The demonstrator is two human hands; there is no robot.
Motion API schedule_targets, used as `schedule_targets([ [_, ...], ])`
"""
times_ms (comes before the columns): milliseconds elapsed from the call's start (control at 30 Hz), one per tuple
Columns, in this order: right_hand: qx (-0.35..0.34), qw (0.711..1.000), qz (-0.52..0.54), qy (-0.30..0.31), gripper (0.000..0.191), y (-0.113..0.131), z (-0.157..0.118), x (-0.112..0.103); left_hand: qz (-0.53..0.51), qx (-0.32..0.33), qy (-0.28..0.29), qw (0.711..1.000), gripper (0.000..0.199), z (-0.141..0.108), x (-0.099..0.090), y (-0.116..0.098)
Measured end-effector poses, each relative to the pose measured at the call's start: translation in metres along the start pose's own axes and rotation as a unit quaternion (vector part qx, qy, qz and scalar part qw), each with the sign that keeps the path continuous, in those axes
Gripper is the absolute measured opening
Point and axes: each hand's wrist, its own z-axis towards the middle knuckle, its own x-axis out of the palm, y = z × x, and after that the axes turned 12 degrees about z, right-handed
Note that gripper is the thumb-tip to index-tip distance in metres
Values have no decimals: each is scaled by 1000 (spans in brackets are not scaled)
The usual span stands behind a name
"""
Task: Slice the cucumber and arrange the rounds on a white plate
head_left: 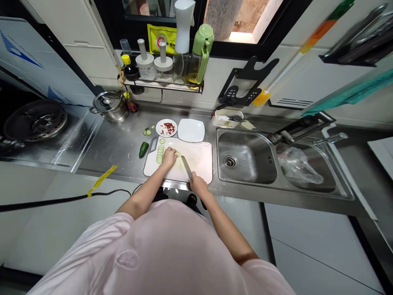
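Observation:
On a white cutting board [201, 157], my right hand [198, 183] is closed around the handle of a knife [186, 166], its blade pointing up and left. My left hand [168, 157] rests on the board with fingers bent, next to a pale green cucumber slice [177, 154]; anything under the fingers is hidden. A row of overlapping cucumber slices [160, 153] lies left of that hand, with a single slice [162, 141] above it. Off the board to the left is a dark green cucumber piece [143, 149].
Behind the board stand a plate of chopped red pieces [166, 128] and a white square plate [190, 130]. Small cucumber scraps [147, 131] lie further left, near a lidded pot [111, 107]. A sink [247, 157] adjoins the board's right side.

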Motion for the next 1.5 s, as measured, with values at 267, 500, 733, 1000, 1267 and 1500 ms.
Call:
schedule_targets([
  [267, 18, 999, 29, -28, 22, -17, 1, -7, -63, -75, 8, 995, 11, 1, -3, -3],
  [500, 15, 998, 37, -37, 22, -23, 6, -12, -185, -159, 14, 970, 11, -23, -6, 18],
  [733, -6, 999, 38, -32, 22, -26, 15, -11, -141, -216, -21, 966, 10, -57, -16, 68],
  [1000, -21, 999, 32, -21, 22, -22, 23, -14, -58, -218, -12, 974, 10, -64, -19, 76],
  [1267, -17, 999, 25, -29, 22, -22, 23, -13, 0, -203, -32, 979, 17, -54, -26, 71],
  [1500, -19, 999, 29, -35, 22, -21, 22, -14, 19, -188, -90, 978, 34, 0, -34, 62],
])
